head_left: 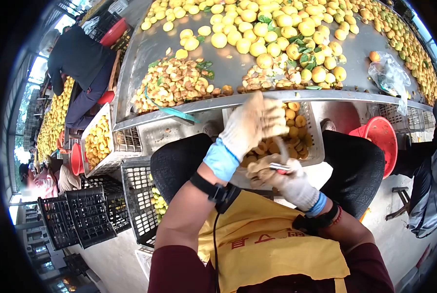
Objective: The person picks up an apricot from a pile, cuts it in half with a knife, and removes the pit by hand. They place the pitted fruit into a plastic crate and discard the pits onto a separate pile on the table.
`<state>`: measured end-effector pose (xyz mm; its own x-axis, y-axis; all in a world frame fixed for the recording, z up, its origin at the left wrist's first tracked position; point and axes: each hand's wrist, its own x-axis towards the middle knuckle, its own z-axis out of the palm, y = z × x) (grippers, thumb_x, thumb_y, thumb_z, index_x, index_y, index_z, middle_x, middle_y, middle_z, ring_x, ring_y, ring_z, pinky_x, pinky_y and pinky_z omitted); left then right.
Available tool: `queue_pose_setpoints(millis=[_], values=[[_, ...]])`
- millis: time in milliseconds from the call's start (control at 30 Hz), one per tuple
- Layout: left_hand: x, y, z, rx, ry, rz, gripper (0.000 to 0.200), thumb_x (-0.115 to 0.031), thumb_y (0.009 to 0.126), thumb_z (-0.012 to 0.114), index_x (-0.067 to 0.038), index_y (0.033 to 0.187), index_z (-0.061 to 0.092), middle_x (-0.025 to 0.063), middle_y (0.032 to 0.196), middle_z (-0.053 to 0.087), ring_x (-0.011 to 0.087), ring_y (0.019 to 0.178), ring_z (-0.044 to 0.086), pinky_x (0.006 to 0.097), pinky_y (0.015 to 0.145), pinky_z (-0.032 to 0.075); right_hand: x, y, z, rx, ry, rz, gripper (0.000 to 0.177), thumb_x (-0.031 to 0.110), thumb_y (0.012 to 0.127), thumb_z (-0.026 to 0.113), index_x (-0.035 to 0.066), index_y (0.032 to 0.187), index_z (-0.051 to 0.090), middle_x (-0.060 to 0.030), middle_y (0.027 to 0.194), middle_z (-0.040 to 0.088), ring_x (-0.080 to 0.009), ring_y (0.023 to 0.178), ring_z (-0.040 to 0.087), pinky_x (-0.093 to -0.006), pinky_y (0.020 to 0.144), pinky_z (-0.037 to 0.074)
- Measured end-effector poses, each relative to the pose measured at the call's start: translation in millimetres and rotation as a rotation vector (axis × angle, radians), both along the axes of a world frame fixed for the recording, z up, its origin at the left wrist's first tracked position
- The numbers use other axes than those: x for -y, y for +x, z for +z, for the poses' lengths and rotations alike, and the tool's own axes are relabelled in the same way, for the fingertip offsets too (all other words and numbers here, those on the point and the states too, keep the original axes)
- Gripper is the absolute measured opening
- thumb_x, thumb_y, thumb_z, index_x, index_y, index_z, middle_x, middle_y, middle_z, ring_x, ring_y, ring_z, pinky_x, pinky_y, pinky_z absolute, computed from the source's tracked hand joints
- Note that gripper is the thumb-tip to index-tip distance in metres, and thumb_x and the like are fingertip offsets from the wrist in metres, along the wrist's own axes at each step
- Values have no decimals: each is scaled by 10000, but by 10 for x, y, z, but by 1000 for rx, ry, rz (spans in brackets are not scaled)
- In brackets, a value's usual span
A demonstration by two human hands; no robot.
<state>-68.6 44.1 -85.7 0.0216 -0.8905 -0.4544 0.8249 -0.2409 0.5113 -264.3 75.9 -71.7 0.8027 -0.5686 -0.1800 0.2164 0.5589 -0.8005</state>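
Note:
My left hand, in a stained white knit glove, is raised in front of the table's metal edge with its fingers curled in. Anything inside it is hidden. Lower and to the right, my right hand, gloved too, is closed on a small hand tool with a red and silver part and what looks like a curved blade. Beneath both hands stands a pale crate holding cut orange-yellow fruit. Beyond my left hand, brown pits and scraps are heaped on the metal table.
Whole yellow peach-like fruit with leaves covers the far tabletop. A clear plastic bag lies at right, above a red tub. Black crates and a fruit-filled crate stand left. A co-worker bends at far left.

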Motion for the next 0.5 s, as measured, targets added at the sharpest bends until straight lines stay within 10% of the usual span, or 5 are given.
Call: queue_pose_setpoints(millis=[100,167,233,333,500], values=[[-110,-66,-303,548,283,-533,538,-455,1055,503,31,1237,644,173,1089,727,330,1022,713,437,873,590,616,-430,185,-59,-131,-180,303,145,935,628,-62,1151,674,-150,1061,742,-198,841,724,-275,720,575],[-95,-119,-515,1440,113,-876,497,-443,1024,527,-44,1292,655,163,1224,723,377,1123,681,454,957,525,919,-606,251,-45,-68,-397,340,118,961,583,-74,1237,632,-173,1007,715,-226,776,709,-293,687,584],[-29,-238,-950,1362,26,-1149,473,-444,1022,518,-115,1339,640,154,1345,672,413,1221,619,449,1034,480,1232,-716,302,-145,-165,-480,269,234,1024,640,5,1162,608,-99,926,631,-224,732,669,-437,604,628],[-9,-364,-1837,1220,2,-1210,449,-427,1015,517,-158,1355,635,173,1332,664,403,1235,605,434,1047,476,1479,-676,363,-74,-123,-612,295,241,1019,648,35,1221,589,-78,891,641,-199,678,641,-377,540,573],[110,-73,-2374,1852,-743,-1334,457,-430,1015,507,-272,1442,549,120,1348,632,337,1281,568,475,1088,439,1709,-727,299,-108,-98,-664,233,276,1067,560,73,1181,580,-34,787,578,-155,557,560,-350,459,519]])
